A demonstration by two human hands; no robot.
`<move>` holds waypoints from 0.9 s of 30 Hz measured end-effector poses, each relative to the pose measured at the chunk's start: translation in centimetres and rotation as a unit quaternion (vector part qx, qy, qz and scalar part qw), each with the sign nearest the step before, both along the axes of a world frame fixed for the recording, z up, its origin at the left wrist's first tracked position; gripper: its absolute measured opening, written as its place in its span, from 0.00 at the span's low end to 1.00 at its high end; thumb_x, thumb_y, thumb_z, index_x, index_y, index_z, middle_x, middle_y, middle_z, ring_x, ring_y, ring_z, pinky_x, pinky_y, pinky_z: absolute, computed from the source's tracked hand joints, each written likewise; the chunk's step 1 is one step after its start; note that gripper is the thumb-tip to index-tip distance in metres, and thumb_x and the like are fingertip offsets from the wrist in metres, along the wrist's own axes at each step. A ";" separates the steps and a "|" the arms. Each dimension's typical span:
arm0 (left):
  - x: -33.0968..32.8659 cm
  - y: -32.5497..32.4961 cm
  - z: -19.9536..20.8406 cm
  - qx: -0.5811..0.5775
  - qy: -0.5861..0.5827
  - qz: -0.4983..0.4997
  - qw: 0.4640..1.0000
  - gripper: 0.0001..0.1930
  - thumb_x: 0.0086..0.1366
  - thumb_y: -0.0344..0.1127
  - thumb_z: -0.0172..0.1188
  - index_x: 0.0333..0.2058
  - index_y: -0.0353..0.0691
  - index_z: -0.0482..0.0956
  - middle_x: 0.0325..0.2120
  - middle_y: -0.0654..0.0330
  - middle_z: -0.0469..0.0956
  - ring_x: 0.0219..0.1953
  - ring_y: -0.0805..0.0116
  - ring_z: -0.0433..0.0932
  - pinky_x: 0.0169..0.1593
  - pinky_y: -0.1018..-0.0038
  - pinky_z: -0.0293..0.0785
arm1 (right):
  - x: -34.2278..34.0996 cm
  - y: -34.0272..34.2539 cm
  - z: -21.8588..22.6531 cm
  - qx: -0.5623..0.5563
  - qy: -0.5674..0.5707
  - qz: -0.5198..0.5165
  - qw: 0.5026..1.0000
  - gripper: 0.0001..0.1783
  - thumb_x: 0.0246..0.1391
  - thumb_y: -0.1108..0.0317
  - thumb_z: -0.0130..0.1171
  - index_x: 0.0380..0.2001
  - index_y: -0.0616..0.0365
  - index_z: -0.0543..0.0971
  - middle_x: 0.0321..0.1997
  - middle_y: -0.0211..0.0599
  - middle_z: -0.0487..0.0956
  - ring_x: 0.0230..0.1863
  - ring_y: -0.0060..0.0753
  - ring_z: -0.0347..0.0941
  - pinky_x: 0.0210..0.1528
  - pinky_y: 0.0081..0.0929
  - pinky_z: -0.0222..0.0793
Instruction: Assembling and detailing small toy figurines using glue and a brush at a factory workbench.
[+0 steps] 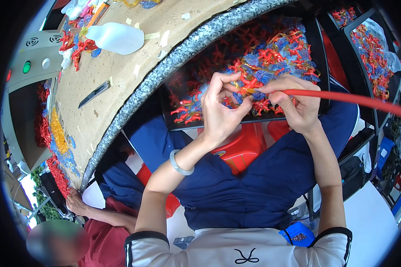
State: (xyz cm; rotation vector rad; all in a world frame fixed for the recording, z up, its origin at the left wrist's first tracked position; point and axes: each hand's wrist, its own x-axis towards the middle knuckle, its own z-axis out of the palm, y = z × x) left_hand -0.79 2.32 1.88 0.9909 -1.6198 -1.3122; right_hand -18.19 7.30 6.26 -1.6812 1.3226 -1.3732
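Note:
My left hand (222,109) is closed, with thumb and fingers pinching a small red plastic figure (250,83). My right hand (298,104) grips a long red-handled tool (343,95) near its thin end. The tool's narrow tip meets or nearly meets the red figure; I cannot make out the exact contact. Both hands are above a black tray (236,123) across my lap. Heaped in the tray are small glossy plastic pieces (272,55) in red, blue and yellow. My fingers partly hide the figure.
To the left, a worktable with a stone-patterned edge (165,66) carries a white plastic bottle (116,38), a utility knife (93,95) and piles of coloured pieces (58,129). Another person's hand (75,202) is at those piles. More pieces fill a bin (358,51) at the right.

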 end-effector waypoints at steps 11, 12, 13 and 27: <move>0.1 -0.1 -0.1 0.059 0.030 -0.014 0.998 0.24 0.45 0.18 0.65 0.43 0.32 0.72 0.27 0.63 0.70 0.24 0.84 0.70 0.27 0.87 0.70 | 0.0 -0.2 -0.4 -0.004 0.007 0.009 1.000 0.08 0.53 0.71 0.59 0.24 0.65 0.79 0.25 0.39 0.79 0.24 0.34 0.75 0.25 0.26 0.68; 0.2 -0.1 -0.1 0.064 0.033 -0.017 0.997 0.24 0.45 0.18 0.66 0.43 0.32 0.71 0.27 0.63 0.69 0.24 0.84 0.70 0.27 0.87 0.69 | 0.0 -0.2 -0.4 -0.010 -0.008 0.006 1.000 0.08 0.53 0.71 0.59 0.24 0.66 0.79 0.25 0.39 0.79 0.24 0.35 0.75 0.25 0.26 0.68; 0.3 -0.1 -0.1 0.069 0.036 -0.021 0.997 0.24 0.45 0.18 0.66 0.44 0.32 0.71 0.27 0.63 0.69 0.24 0.84 0.70 0.26 0.87 0.69 | 0.0 -0.3 -0.3 -0.010 -0.008 0.006 1.000 0.08 0.53 0.71 0.59 0.24 0.66 0.79 0.25 0.39 0.79 0.24 0.35 0.75 0.25 0.26 0.68; 0.3 -0.1 0.2 0.140 0.031 -0.041 0.989 0.24 0.46 0.17 0.66 0.44 0.32 0.72 0.26 0.66 0.69 0.25 0.84 0.70 0.30 0.87 0.70 | -0.6 -0.8 -0.4 -0.058 0.103 -0.049 0.992 0.03 0.51 0.74 0.58 0.25 0.63 0.78 0.25 0.37 0.78 0.24 0.35 0.73 0.27 0.26 0.66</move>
